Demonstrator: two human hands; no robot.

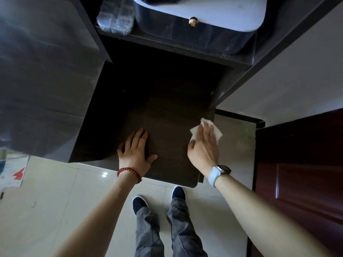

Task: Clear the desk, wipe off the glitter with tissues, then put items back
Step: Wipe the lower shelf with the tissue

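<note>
The dark wooden desk top [167,115] lies bare below me. My left hand [136,153] rests flat on it near the front edge, fingers straight and spread, a red bead bracelet on the wrist. My right hand [203,145] presses a white tissue [213,127] against the desk's right edge with straight fingers; part of the tissue sticks out past the edge. A watch with a pale blue strap sits on that wrist.
A shelf above the desk holds a dark box with a gold knob [193,21] and a clear plastic organiser [116,15]. A dark cabinet side [46,80] stands at left, a red-brown door [300,173] at right. Pale tiled floor [55,201] lies below.
</note>
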